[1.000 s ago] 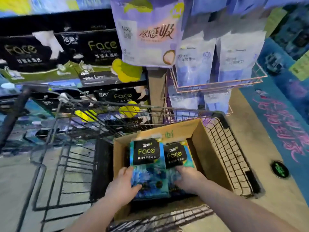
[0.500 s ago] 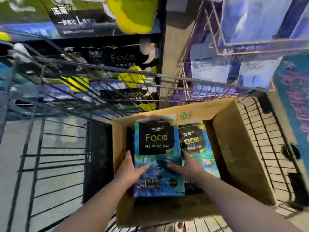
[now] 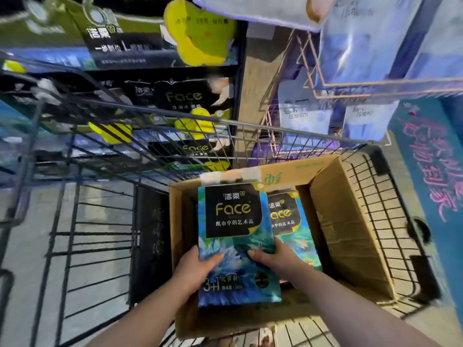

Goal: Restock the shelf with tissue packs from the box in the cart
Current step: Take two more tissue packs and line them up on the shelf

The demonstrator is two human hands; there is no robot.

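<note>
A blue-green flowered tissue pack point(image 3: 238, 246) with a black, gold-lettered label, a plain brown cardboard box point(image 3: 350, 234), a dark wire cart point(image 3: 390, 221)

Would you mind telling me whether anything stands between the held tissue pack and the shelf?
Yes: the cart's wire front wall rises between the tissue pack and the shelf; lifting over its rim looks necessary.

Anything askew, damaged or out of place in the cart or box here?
Nothing stands out. The left hand and right hand grip one tissue pack above the cardboard box; a second pack lies inside.
</note>
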